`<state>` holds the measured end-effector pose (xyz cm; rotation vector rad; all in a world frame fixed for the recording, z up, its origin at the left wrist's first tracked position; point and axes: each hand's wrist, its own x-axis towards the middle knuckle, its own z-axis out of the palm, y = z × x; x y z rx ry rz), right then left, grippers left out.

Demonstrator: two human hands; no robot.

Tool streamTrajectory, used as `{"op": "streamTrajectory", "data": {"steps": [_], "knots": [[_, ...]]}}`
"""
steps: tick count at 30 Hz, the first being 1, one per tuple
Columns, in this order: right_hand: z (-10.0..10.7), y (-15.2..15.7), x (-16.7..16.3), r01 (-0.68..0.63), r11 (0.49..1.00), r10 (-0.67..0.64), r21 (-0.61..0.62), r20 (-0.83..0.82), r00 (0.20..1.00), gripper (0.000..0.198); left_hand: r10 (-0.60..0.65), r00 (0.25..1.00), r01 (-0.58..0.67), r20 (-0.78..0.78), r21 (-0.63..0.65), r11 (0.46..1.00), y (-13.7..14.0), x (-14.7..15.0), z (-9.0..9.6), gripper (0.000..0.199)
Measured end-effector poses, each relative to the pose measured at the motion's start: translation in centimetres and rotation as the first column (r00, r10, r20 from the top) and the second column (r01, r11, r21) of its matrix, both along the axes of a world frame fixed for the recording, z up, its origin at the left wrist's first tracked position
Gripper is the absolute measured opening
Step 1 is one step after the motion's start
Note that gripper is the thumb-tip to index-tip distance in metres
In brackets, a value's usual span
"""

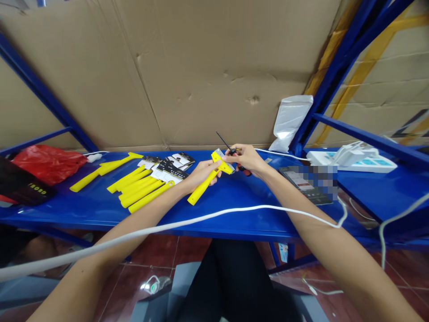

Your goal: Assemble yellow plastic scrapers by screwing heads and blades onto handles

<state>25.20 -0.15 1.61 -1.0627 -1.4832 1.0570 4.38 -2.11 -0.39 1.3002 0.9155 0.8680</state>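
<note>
My left hand [203, 175] grips a yellow scraper [198, 191] by its neck, with the handle slanting down to the left and the head turned toward my right hand. A metal blade [220, 153] shows along the scraper's head. In my right hand [250, 158] is a screwdriver [224, 140], its dark shaft pointing up and left, away from the scraper. My right thumb and fingers are close against the scraper's head; whether they press on it is partly hidden. Left of my hands lie several yellow handles [142, 190], beside black-and-white printed cards [174, 169].
Another yellow scraper [103, 171] and a red plastic bag [50, 163] lie at left on the blue table [234, 221]. A white cable [214, 215] crosses in front of my forearms. A dark tablet-like device [303, 190], a power strip [382, 165] and a white pouch [293, 117] are at right.
</note>
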Motion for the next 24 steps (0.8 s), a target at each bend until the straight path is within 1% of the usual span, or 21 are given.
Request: {"op": "streamTrajectory", "data": {"steps": [4,8,16,21,24], "knots": [[0.1,-0.1,-0.1,-0.007,1.000,0.007,-0.011,-0.002,1.000,0.061,-0.006,1.000,0.006,-0.016,0.022,1.000,-0.1,0.0,0.0,0.030],[0.3,-0.3,0.1,-0.026,1.000,0.026,-0.005,-0.013,1.000,0.060,-0.036,0.999,0.036,0.000,0.076,0.996,-0.2,-0.2,0.0,0.033],[1.0,-0.9,0.3,-0.097,0.993,0.102,0.064,-0.088,0.991,0.055,-0.090,0.993,0.074,0.079,0.193,0.979,-0.8,-0.3,0.5,0.043],[1.4,-1.0,0.5,-0.132,0.990,0.137,0.048,-0.128,0.982,0.061,-0.117,0.989,0.092,0.087,0.246,0.965,-1.0,-0.6,0.9,0.052],[1.5,-1.0,0.5,-0.145,0.988,0.150,0.048,-0.136,0.979,0.058,-0.139,0.986,0.107,0.091,0.289,0.951,-0.9,-0.7,0.9,0.052]]}}
